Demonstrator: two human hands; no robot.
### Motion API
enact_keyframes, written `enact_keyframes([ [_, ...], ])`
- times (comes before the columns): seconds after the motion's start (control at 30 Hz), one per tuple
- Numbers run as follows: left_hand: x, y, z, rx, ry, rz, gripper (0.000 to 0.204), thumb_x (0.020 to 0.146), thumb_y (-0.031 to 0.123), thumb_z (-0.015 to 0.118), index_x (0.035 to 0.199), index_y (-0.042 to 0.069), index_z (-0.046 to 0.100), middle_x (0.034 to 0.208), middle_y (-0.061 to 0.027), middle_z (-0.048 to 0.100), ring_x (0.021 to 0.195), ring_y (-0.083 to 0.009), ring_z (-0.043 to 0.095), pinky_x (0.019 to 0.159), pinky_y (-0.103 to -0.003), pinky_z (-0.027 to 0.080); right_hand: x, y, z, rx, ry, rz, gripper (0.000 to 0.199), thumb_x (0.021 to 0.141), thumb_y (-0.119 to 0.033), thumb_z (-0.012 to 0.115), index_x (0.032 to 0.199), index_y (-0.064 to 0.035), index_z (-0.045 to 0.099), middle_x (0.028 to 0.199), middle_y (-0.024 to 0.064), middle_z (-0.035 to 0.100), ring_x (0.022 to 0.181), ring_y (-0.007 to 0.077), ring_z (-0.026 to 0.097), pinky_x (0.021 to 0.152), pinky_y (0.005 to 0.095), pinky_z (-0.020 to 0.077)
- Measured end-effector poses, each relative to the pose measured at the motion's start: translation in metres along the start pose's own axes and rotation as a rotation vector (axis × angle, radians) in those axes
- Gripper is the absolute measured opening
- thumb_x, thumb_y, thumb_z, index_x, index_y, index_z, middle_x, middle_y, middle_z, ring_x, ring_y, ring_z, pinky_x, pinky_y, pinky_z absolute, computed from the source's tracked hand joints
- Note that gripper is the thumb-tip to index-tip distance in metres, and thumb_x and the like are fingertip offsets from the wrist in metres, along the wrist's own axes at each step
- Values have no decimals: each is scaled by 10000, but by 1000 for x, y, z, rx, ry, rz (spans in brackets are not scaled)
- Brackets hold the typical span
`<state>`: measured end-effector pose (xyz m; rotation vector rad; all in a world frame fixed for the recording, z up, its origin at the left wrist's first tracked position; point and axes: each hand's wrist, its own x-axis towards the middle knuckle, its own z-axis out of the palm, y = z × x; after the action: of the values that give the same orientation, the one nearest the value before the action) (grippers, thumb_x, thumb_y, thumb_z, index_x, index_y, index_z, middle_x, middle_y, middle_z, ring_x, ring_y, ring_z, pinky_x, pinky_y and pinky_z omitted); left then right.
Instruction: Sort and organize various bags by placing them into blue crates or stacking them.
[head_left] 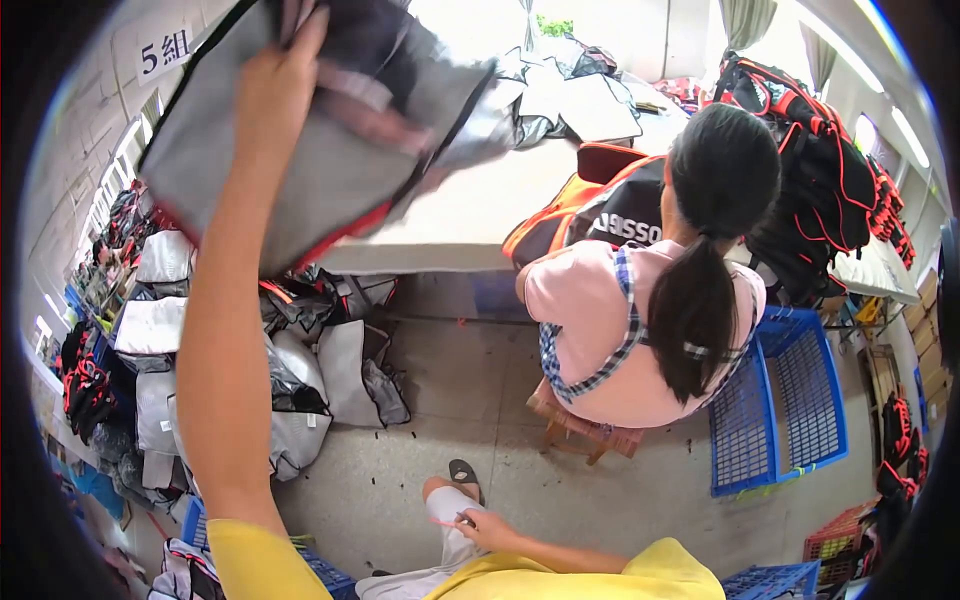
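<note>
My left hand is raised at the upper left, closed on a grey fabric bag with black edging and a red strip along its lower edge. The bag hangs tilted beside the white table, and its dark part is blurred by motion. My right hand rests low by my knee, fingers closed round something small and dark with a thin red end, too small to name.
A co-worker in pink sits on a stool by a black and orange bag. Black backpacks heap behind. Grey bag pieces pile on the floor at left; a blue crate stands right.
</note>
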<state>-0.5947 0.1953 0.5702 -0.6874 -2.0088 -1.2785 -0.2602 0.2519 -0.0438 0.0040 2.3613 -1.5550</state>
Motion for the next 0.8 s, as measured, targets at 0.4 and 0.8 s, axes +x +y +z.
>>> enact_keyframes([
  [0.4,-160,-71,-2,339,-243,-106,600,941,361,711,1374,-25,557,1071,-238,736,994,-366,723,930,-400,523,-14,6,-18,-22,-34,3,344,988,-340,630,1208,-79,667,945,184,727,849,320,718,767,435,546],
  [0.8,-716,-145,-359,359,304,-1135,194,1074,261,552,1093,86,632,703,37,508,527,-19,380,426,-206,248,42,-14,12,-233,-273,-145,309,1010,-315,579,1064,-32,691,951,234,714,892,450,680,790,522,524],
])
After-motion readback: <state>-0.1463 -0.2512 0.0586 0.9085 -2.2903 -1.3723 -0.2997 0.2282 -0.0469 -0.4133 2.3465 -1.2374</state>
